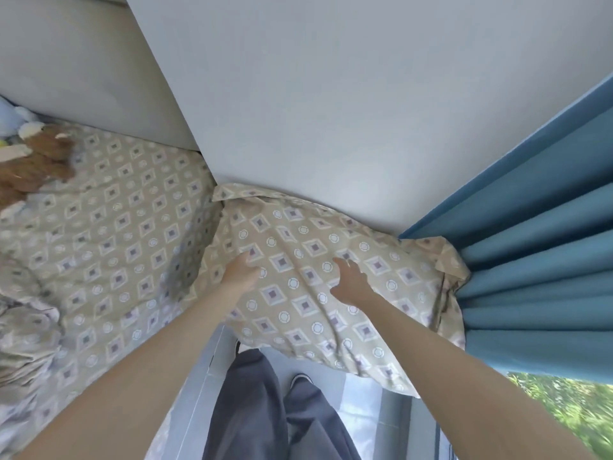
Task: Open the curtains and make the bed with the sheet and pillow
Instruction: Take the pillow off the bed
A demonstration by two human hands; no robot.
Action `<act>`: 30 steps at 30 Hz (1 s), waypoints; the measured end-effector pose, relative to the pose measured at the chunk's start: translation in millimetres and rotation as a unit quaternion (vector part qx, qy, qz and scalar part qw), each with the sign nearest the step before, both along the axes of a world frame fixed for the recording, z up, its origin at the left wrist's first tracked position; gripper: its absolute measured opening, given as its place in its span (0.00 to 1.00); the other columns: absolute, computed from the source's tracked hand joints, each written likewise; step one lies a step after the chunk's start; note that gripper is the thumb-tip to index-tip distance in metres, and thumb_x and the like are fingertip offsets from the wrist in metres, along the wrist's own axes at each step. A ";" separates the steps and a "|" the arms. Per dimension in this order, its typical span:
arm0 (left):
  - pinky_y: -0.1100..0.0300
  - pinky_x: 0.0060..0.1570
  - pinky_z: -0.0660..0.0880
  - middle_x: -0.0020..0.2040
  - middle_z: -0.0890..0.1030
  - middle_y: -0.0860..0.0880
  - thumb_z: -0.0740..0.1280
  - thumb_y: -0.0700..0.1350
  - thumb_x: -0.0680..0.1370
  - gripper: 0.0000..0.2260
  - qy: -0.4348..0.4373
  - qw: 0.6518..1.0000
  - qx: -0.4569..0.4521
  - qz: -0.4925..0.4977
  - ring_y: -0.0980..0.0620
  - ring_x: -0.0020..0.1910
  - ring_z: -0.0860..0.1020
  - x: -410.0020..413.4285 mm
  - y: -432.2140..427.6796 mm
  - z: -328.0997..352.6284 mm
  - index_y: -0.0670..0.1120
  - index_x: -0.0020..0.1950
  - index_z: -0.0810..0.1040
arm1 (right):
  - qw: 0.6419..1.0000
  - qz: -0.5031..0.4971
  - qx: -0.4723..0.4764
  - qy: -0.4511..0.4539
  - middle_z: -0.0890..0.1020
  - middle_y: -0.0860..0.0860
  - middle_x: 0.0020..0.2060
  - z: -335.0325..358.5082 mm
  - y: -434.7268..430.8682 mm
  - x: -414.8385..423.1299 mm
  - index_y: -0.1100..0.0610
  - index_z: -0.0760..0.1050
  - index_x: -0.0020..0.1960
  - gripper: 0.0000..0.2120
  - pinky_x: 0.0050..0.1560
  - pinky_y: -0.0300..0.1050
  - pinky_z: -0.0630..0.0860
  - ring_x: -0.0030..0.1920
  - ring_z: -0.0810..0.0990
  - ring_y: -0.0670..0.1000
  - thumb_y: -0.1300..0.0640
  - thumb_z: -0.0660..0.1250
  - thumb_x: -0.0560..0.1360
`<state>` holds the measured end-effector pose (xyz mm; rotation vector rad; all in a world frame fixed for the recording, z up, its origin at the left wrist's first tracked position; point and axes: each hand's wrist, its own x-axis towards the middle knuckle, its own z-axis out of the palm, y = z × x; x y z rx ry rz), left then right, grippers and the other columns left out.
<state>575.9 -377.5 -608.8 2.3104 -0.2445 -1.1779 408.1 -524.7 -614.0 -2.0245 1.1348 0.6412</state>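
Note:
A beige pillow point(318, 293) with a diamond and circle print sits between the bed and the blue curtain, leaning against the white wall. My left hand point(242, 270) lies on its left side with fingers pressed into the cloth. My right hand point(351, 280) rests on its middle, fingers spread. The bed's sheet point(116, 227) has the same print and lies over the mattress at the left. The blue curtain point(537, 247) hangs in folds at the right, drawn aside, and touches the pillow's right end.
A brown teddy bear point(36, 164) and a pale soft toy point(13, 117) lie at the bed's far left. A bunched cover point(23, 333) sits at the left edge. My grey trouser legs point(265, 410) stand on the floor below. Greenery point(570, 410) shows through the window.

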 end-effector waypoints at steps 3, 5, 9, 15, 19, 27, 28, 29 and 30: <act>0.58 0.50 0.70 0.75 0.62 0.44 0.61 0.42 0.78 0.28 -0.002 1.000 -0.006 0.019 0.42 0.67 0.69 29.8 -5.8 -27.9 0.49 0.77 0.56 | 0.999 0.007 -0.039 0.003 0.53 0.53 0.76 -15.3 -11.9 29.5 0.50 0.52 0.77 0.36 0.67 0.56 0.66 0.74 0.58 0.57 0.66 0.61 0.74; 0.53 0.65 0.66 0.77 0.58 0.46 0.65 0.45 0.77 0.33 -0.005 1.000 -0.008 0.023 0.43 0.74 0.60 48.6 -8.9 -49.9 0.51 0.78 0.53 | 0.998 0.019 -0.061 0.013 0.53 0.51 0.76 -27.4 -20.0 51.3 0.51 0.51 0.77 0.36 0.67 0.57 0.66 0.74 0.57 0.56 0.66 0.61 0.74; 0.42 0.72 0.58 0.79 0.51 0.46 0.74 0.51 0.70 0.47 0.029 0.998 0.035 0.046 0.40 0.76 0.53 74.4 -10.3 -88.2 0.56 0.78 0.43 | 0.991 0.074 -0.077 0.079 0.45 0.54 0.78 -47.9 -32.4 80.7 0.51 0.42 0.78 0.40 0.71 0.67 0.50 0.77 0.44 0.56 0.51 0.64 0.77; 0.50 0.71 0.62 0.76 0.60 0.44 0.80 0.54 0.63 0.56 0.072 0.994 0.049 0.059 0.43 0.74 0.62 82.0 -18.8 -111.2 0.46 0.78 0.46 | 0.950 0.129 -0.189 0.211 0.61 0.57 0.72 -68.8 -43.4 86.4 0.62 0.49 0.76 0.42 0.68 0.56 0.64 0.73 0.59 0.57 0.53 0.70 0.73; 0.57 0.44 0.74 0.50 0.80 0.44 0.70 0.59 0.72 0.27 -0.002 0.986 0.140 -0.086 0.44 0.53 0.79 89.9 -21.1 -98.7 0.40 0.60 0.73 | 0.927 0.192 -0.266 0.183 0.78 0.52 0.57 -70.7 -51.1 93.0 0.59 0.71 0.63 0.20 0.57 0.46 0.71 0.59 0.76 0.54 0.68 0.66 0.72; 0.56 0.45 0.69 0.54 0.78 0.41 0.50 0.46 0.83 0.16 -0.084 0.956 0.150 -0.237 0.44 0.49 0.75 136.4 -12.2 -73.0 0.39 0.54 0.74 | 0.956 0.121 -0.259 0.068 0.78 0.56 0.52 -45.0 -65.3 108.7 0.60 0.72 0.55 0.15 0.40 0.45 0.67 0.51 0.80 0.59 0.72 0.62 0.71; 0.56 0.45 0.70 0.54 0.78 0.42 0.50 0.45 0.83 0.16 -0.089 0.957 0.151 -0.232 0.44 0.50 0.76 144.0 -12.6 -68.6 0.38 0.55 0.74 | 0.961 0.104 -0.251 0.048 0.78 0.56 0.52 -41.4 -68.6 114.3 0.59 0.72 0.55 0.14 0.40 0.45 0.67 0.51 0.79 0.59 0.72 0.61 0.72; 0.55 0.44 0.70 0.53 0.78 0.41 0.51 0.44 0.82 0.15 -0.095 0.957 0.152 -0.226 0.43 0.51 0.77 151.8 -13.2 -65.7 0.38 0.57 0.74 | 0.967 0.079 -0.242 0.026 0.78 0.56 0.52 -38.0 -70.6 120.6 0.58 0.72 0.54 0.14 0.41 0.45 0.66 0.51 0.79 0.59 0.71 0.60 0.72; 0.55 0.43 0.71 0.52 0.79 0.40 0.52 0.42 0.81 0.15 -0.100 0.958 0.153 -0.220 0.41 0.51 0.78 157.3 -14.9 -61.6 0.37 0.59 0.74 | 0.971 0.042 -0.234 -0.002 0.78 0.56 0.52 -36.6 -71.3 126.2 0.58 0.72 0.54 0.15 0.41 0.45 0.66 0.51 0.78 0.59 0.71 0.58 0.72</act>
